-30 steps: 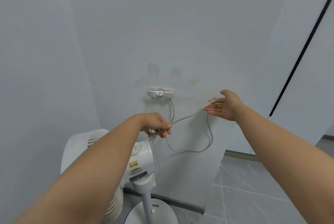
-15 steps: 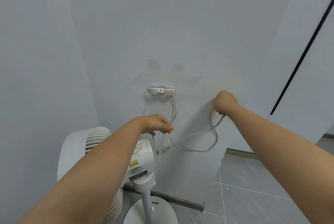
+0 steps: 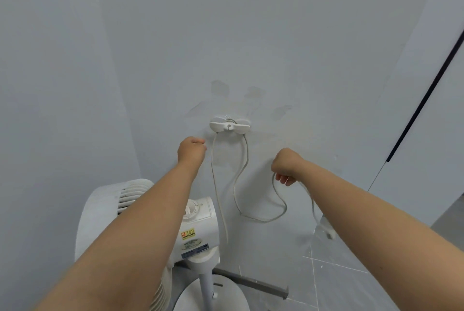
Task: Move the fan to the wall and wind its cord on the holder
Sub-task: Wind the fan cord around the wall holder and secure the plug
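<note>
- Looking down at a corner: fan sits in the lower left of the frame, close against the wall.
- Fan pole stands upright, so its long axis runs vertical in frame. Round base is on the floor at the bottom edge.
- Grille points toward the left of the frame. The motor housing's back end, with its dial and stickers, points right toward the cord.
- Holder is fixed flat on the wall at frame centre, long axis horizontal.
- Cord is hung over the holder with a strand down each side.
- Left strand drops almost straight to the back of the motor housing.
- Right strand snakes down to a slack loop at centre right, then climbs to my right hand.
- Right hand fingers are curled round the cord, fist pointing down. The tail runs down and right from it to the plug, which is blurred and hangs clear of the floor.
- Left hand is just below and left of the holder, fingers curled in, knuckles just beside the left strand. I cannot tell whether they pinch it.
- Dark baseboard strip lies along the foot of the wall behind the pole.
</note>
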